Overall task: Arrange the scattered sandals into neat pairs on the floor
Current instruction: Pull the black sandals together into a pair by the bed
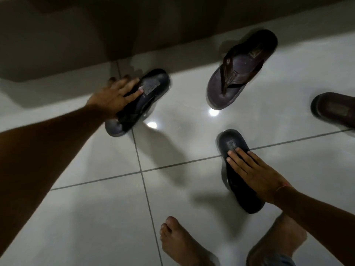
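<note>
My left hand (113,96) grips a dark slide sandal (153,87) at the upper left, fingers spread over its strap. My right hand (255,173) lies over the strap of the matching dark sandal (230,143) at the lower right, with the thumb hidden. Each sandal casts a shadow set well apart from it on the tiles. A brown flip-flop (244,70) lies at the upper right, its toe end towards me. Another brown sandal (334,110) is cut off by the right edge.
The floor (96,217) is glossy white tile with dark grout lines and light reflections. A dim wall base (76,35) runs along the top. My bare foot (178,240) and my bent leg (278,240) are at the bottom.
</note>
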